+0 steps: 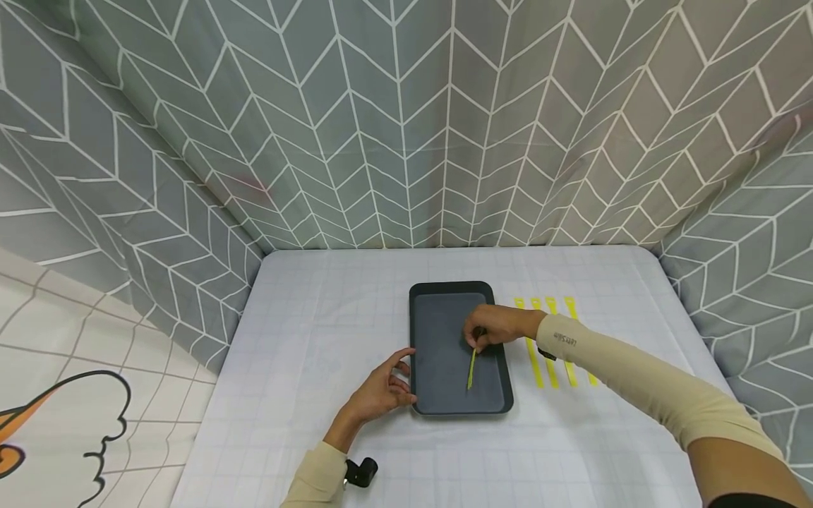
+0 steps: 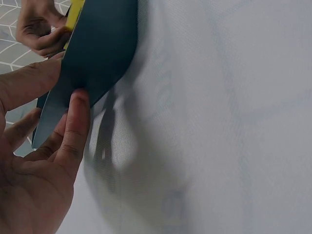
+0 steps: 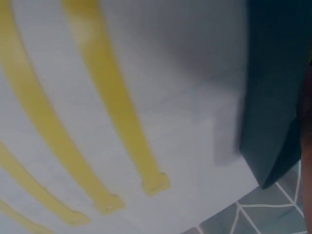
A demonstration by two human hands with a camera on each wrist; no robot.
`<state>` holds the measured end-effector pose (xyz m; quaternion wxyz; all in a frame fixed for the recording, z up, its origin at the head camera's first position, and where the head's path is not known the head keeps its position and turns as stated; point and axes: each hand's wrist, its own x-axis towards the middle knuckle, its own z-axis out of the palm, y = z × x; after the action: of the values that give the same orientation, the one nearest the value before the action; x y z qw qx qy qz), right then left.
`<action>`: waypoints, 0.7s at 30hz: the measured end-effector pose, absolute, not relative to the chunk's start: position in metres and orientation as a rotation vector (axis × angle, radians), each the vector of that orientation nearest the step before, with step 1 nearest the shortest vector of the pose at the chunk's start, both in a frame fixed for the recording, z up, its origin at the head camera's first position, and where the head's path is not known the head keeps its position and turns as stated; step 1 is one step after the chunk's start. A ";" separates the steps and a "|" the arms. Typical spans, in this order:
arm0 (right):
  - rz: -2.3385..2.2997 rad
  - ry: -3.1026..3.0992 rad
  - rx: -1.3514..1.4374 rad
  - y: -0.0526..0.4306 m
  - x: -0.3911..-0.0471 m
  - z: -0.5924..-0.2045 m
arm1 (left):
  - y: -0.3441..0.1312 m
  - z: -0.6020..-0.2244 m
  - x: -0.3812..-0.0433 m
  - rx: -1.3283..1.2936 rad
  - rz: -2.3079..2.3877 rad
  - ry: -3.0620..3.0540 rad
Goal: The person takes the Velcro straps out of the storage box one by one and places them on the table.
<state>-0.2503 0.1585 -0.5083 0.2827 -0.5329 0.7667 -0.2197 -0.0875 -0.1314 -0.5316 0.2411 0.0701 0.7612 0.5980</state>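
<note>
A dark grey rectangular tray (image 1: 438, 384) lies lengthwise near the middle of the table. My left hand (image 1: 379, 389) touches its left side, fingers spread. In the left wrist view, the left hand's (image 2: 39, 180) fingertips rest against the tray's outer wall (image 2: 105, 44). Over the tray's right half, my right hand (image 1: 495, 326) pinches a thin yellow strap (image 1: 471, 370), which looks like a cable tie and hangs down towards the tray floor. Whether its lower end touches the tray I cannot tell. The right wrist view shows little of the right hand.
Right of the tray, several flat yellow straps (image 1: 532, 360) lie side by side, partly under the right forearm; each has a wider slotted head (image 3: 156, 184). A white cloth (image 1: 305, 339) covers the table. Patterned grey curtains (image 1: 419, 141) hang behind and at the sides.
</note>
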 end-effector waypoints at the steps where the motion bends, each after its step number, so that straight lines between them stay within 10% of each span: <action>1: -0.617 2.041 -1.422 0.157 -0.251 -0.506 | -0.132 -0.532 -0.088 0.192 1.635 2.083; 21: -1.059 2.188 -1.341 0.149 -0.245 -0.487 | -0.131 -0.532 -0.087 0.184 1.650 2.067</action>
<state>-0.2454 0.1489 -0.4874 0.1817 -0.4749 0.7750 -0.3752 -0.0868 -0.1315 -0.5322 0.2430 0.0673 0.7563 0.6037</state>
